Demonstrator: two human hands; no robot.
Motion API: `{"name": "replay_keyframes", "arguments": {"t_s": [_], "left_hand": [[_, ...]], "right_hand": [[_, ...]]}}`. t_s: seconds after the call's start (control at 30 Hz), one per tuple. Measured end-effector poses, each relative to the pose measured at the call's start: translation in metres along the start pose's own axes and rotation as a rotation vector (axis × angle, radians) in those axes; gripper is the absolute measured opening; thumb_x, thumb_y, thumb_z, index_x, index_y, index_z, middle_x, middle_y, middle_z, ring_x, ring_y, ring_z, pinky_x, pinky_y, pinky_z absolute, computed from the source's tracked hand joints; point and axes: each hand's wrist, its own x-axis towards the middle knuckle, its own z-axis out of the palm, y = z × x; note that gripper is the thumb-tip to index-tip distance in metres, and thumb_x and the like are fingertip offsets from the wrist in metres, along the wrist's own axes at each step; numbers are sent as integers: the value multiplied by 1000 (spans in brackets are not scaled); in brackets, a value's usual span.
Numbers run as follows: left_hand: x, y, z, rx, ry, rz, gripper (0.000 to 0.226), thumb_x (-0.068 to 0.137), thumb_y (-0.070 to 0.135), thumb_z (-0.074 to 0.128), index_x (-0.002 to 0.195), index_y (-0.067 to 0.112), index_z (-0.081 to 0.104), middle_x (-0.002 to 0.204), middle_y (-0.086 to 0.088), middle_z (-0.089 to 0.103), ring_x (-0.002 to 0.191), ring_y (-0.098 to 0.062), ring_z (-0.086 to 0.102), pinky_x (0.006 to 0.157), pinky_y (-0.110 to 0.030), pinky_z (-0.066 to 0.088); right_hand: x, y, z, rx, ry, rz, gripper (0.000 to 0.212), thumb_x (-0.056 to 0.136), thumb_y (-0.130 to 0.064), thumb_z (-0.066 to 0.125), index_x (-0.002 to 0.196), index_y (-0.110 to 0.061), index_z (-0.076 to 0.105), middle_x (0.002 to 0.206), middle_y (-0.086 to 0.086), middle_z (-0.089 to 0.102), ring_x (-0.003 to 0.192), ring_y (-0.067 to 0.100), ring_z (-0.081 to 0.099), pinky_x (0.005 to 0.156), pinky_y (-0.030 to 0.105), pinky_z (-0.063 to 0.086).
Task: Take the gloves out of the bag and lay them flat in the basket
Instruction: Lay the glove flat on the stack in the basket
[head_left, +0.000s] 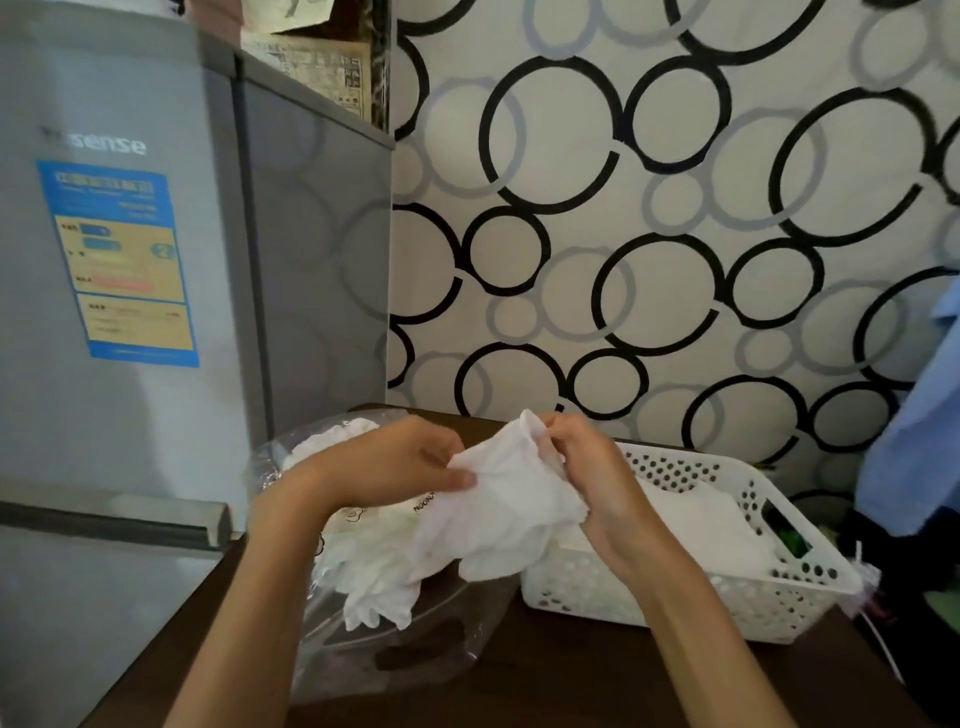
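Observation:
A white glove (511, 506) hangs crumpled between both hands above the table, over the gap between bag and basket. My left hand (400, 462) pinches its left edge with thumb and fingers. My right hand (587, 467) grips its upper edge near the cuff. A clear plastic bag (415, 644) lies on the table at the left, with more white gloves (374, 577) spilling from it. The white perforated basket (753, 603) stands at the right and holds flat white gloves (711, 525).
A grey fridge (156, 312) stands close on the left. The wall behind carries a black and grey ring pattern. The dark wooden table (571, 670) runs under bag and basket. Blue cloth (914, 447) hangs at the right edge.

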Motion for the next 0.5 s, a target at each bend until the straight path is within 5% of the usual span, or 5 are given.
{"name": "replay_keyframes", "arguments": {"t_s": [0.07,0.13,0.27,0.37,0.5], "left_hand": [[5,6,3,-145,54,49,25,94,30,58,94,6,66,94,-11,68,88,-28,64,87,-43,51],[9,14,12,-305,101,60,23,96,27,53,98,6,65,93,-12,69,84,-27,66,80,-41,48],[21,28,38,-426,81,-16,27,98,37,47,103,17,64,101,-10,68,91,-28,66,79,-34,48],[25,37,45,-409,29,-47,31,90,49,52,109,26,61,102,8,68,86,-6,65,66,-16,50],[26,33,44,-433,-8,-62,41,80,46,67,118,33,58,112,11,67,96,-7,66,75,-23,54]], "right_hand": [[-1,-2,-14,71,-111,-19,15,88,-33,56,89,-19,62,87,0,65,83,14,63,74,31,48],[-4,-4,-28,-129,-166,-46,36,78,-37,74,109,-23,63,102,-3,70,96,12,67,83,32,54],[-1,-5,-43,-292,173,-124,17,85,-31,67,92,-15,70,89,9,69,80,13,63,70,25,48],[4,-1,-59,-225,321,-115,40,91,-36,58,94,4,63,83,22,58,74,32,54,68,30,39],[3,-2,-75,-162,445,-117,40,93,-39,54,87,1,59,77,9,47,72,20,45,66,30,34]]}}
